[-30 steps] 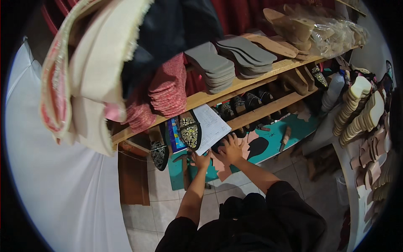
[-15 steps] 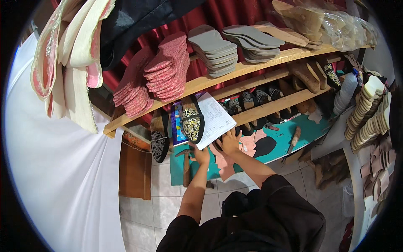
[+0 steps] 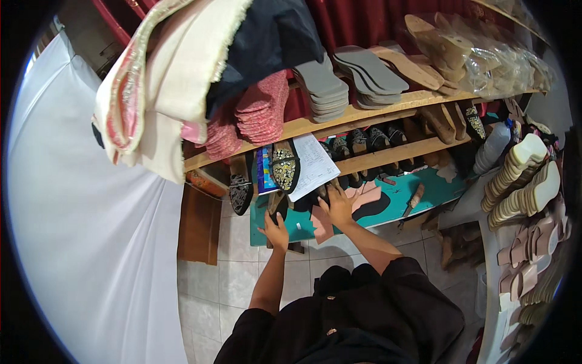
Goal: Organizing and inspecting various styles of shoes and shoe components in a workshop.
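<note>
My left hand is closed round a dark shoe with a wooden last inside it, just over the front edge of the green worktop. My right hand is closed at a second dark shoe, mostly hidden by the fingers and paper. Between and beyond the hands lies an open notebook with written pages. A black shoe with a gold and white pattern rests over its left side. Pink cut pieces and a black sole-shaped piece lie beside my right hand.
Above the worktop, a wooden shelf bears stacked grey insoles and pink insoles. Patterned shoes line the rack below. A knife with a wrapped handle lies right. Cream cloth hangs at upper left.
My left hand has come away from the hammer's side and now grips a dark shoe. The right hand stays near the notebook's corner. The view has shifted, bringing more hanging cloth in.
</note>
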Tool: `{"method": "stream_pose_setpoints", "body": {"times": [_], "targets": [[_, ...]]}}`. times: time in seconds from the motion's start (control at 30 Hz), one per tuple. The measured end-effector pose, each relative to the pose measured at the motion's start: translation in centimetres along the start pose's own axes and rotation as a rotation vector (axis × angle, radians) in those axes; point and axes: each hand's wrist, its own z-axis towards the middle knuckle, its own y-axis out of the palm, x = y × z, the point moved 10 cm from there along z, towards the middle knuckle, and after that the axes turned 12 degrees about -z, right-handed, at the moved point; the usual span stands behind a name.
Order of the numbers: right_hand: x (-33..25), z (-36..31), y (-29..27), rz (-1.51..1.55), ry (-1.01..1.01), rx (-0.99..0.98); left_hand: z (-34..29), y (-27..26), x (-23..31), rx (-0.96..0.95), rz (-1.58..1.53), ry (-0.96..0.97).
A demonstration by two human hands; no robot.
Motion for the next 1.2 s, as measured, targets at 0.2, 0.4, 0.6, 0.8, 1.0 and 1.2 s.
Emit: {"method": "stream_pose_setpoints", "body": {"times": [0.2,0.4,0.6,0.8,1.0,1.2], "targets": [[-1.5,-1.6,-1.9,-0.124,-0.231,0.026,-2.0,-1.6,-0.2,0.007,0.045,-0.025],[-1.8,-3.0,-5.5,-0.107,-0.329,0.049,-2.6,-4.1,1.9,-0.024,0.024,0.027],[-1.9,-5.9,-12.3,-0.048,-0.299,0.090,-6.7,-9.1,3.9,-0.029,-0.052,-0.003],[-0.6,-10.4,-21.8,0.015,-0.282,0.049,-12.3,-13.0,9.2,-0.159,-0.136,0.092],[-0.5,-15.7,-30.7,0.013,-0.224,0.098,-14.9,-13.5,16.0,-0.309,-0.214,0.305],[-0.9,-23.1,-40.0,-0.082,-0.047,0.282,-17.3,-13.6,22.9,-0.413,-0.462,0.485]]}}
